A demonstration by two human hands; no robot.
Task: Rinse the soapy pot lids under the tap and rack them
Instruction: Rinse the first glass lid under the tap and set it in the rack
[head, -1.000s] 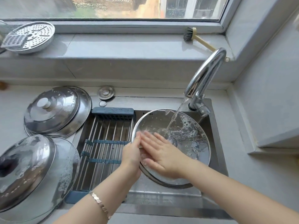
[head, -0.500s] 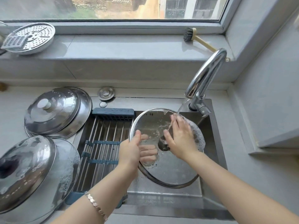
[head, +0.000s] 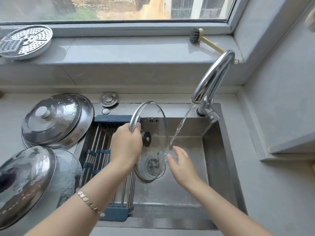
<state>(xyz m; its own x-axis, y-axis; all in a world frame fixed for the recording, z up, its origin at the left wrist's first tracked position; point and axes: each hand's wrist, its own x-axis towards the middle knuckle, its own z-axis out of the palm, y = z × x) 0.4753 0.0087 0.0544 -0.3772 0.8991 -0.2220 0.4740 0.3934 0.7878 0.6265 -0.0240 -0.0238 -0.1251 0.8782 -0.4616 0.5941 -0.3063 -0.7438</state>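
Since the earlier frame, the glass lid (head: pixel 155 132) had swung up from a low tilt in the sink (head: pixel 213 150) to stand almost on edge above it. The right hand (head: pixel 182 162) had come off the lid's face.

The left hand (head: pixel 126 147), with a bracelet (head: pixel 87 200) on its wrist, gripped the lid's metal rim with curled fingers. The right hand was spread, fingers straight, just beside the lid's lower edge where the water stream (head: pixel 180 126) from the tap (head: pixel 214 77) landed. Whether its fingertips touched the glass could not be told.

Five lids showed in all: the one glass lid and four steel ones. The steel lids lay in two stacks of two at the worktop's (head: pixel 272 193) left edge, the far stack (head: pixel 56 120) looking clean and the near stack (head: pixel 30 181) carrying suds.

One slatted rack (head: pixel 100 138) spanned the sink's left part, and no lid lay on it; the left forearm crossed over its near end. One sink plug (head: pixel 108 99) sat at the worktop's back edge, behind the rack.

On the windowsill (head: pixel 127 51), one perforated steamer plate (head: pixel 27 41) lay at the left end and one brush (head: pixel 196 35) at the right, behind the tap.
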